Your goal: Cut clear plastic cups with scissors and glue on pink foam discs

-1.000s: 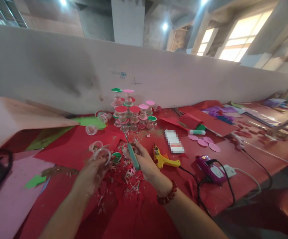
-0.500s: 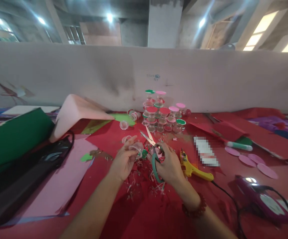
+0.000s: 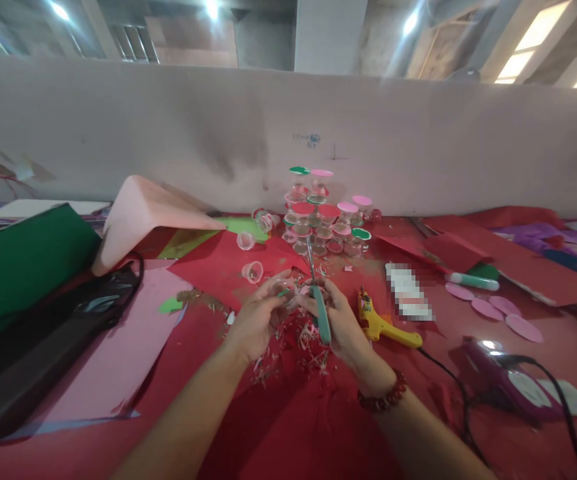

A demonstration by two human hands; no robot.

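My left hand [image 3: 254,321] is closed around a small clear plastic cup [image 3: 284,291] with a bit of green on it. In my right hand [image 3: 341,317] is a pair of scissors [image 3: 321,315] with green handles, its blades pointing away from me and looking nearly closed. The right fingertips also reach the held cup's side. Paper shreds [image 3: 313,340] lie under both hands. Beyond them, clear cups topped with pink, red and green paper discs form a stack [image 3: 318,223]. Another clear cup [image 3: 252,271] lies on the red surface just past my left hand.
A yellow glue gun [image 3: 386,329] with a black cable lies to the right. Farther right are pink paper discs [image 3: 488,309], a glue stick [image 3: 474,282] and a purple device [image 3: 513,383]. On the left lie a black bag [image 3: 63,340], green board [image 3: 28,260] and pink sheet [image 3: 113,353].
The scissors have turned from open blades to a nearly closed, edge-on position. Both hands have come closer together at the cup. The view has tilted slightly down.
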